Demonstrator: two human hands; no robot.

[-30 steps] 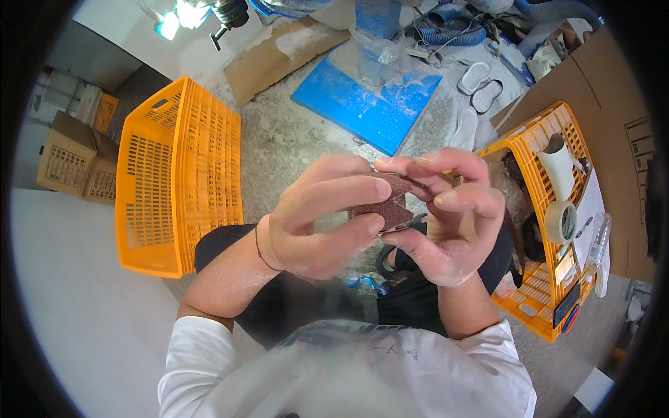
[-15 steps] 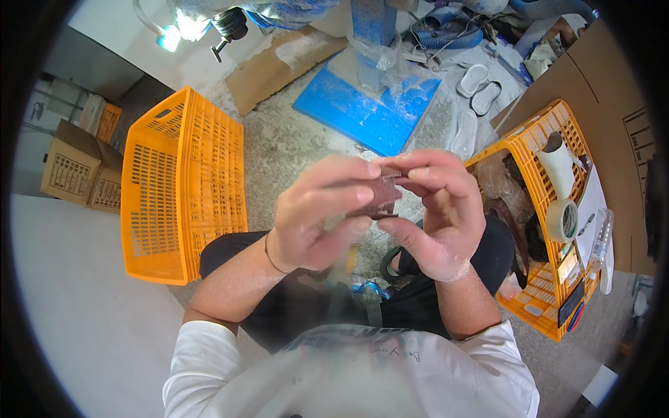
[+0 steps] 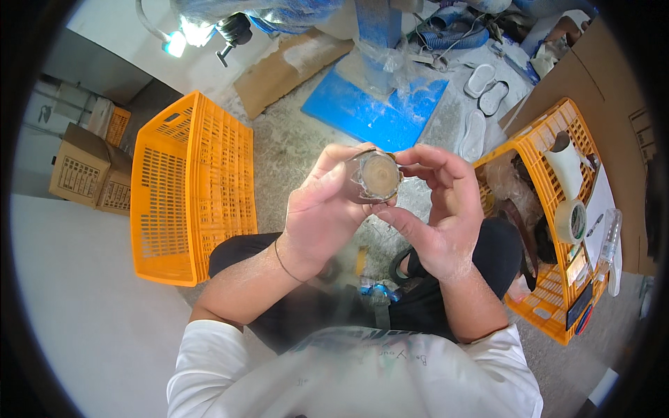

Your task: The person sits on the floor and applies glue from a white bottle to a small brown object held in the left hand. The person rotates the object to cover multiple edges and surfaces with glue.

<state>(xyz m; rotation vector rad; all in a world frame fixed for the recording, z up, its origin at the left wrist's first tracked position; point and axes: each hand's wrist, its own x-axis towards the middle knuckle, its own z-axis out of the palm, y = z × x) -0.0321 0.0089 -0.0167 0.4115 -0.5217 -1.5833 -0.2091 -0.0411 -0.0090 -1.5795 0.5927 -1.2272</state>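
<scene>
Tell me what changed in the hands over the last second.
The small brown piece has been turned so its round tan face points at the camera; earlier a dark side showed. The left hand and right hand still pinch it together. The orange crates stayed put.

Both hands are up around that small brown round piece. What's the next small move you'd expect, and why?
Probably a small turn of the round brown piece: the left hand grips its side, the right hand pinches its edge, and its flat face points at the camera.
</scene>
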